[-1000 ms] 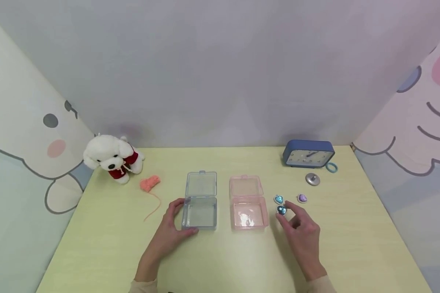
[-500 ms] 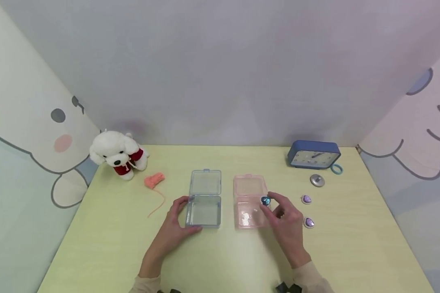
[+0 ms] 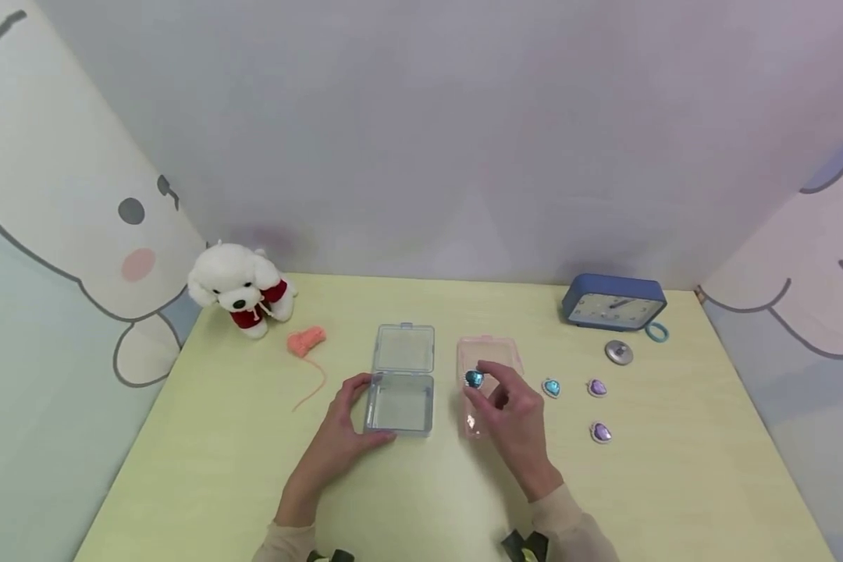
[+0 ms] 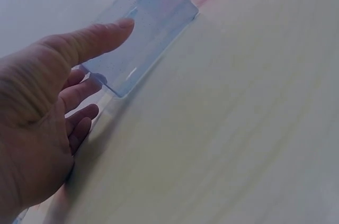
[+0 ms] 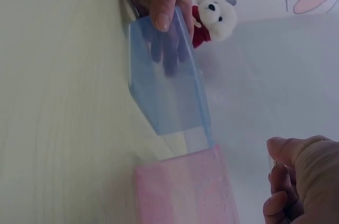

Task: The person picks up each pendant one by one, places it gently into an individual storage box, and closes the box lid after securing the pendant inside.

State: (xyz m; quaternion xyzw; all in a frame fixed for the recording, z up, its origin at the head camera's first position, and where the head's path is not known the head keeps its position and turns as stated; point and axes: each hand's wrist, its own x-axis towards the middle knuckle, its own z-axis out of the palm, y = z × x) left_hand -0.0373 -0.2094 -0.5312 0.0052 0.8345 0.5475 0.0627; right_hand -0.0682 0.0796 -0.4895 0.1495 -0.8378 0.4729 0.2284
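My left hand (image 3: 339,432) grips the left side of a transparent blue plastic box (image 3: 403,431), thumb along its front wall and fingers toward the back corner. Its hinged lid stands open behind it. In my right hand (image 3: 514,417) a dark teal heart-shaped gem (image 3: 474,378) with a pale beaded rim is pinched between thumb and fingertips. This hand hovers over an open transparent pink box (image 3: 490,343) and hides much of it. The right wrist view shows both boxes side by side, the blue box (image 5: 164,86) and the pink box (image 5: 183,189); the gem is mostly hidden there.
Right of the pink box lie a light blue heart gem (image 3: 551,388) and two purple ones, one purple gem (image 3: 601,432) nearer. Behind them are a silver knobbed disc (image 3: 619,352), a blue ring (image 3: 656,332) and an alarm clock (image 3: 614,303). Coral yarn (image 3: 306,341) and a plush dog (image 3: 235,285) stand left.
My right hand has lifted the dark teal gem from beside the light blue one and carried it left, over the pink box. The left hand keeps its hold on the blue box.
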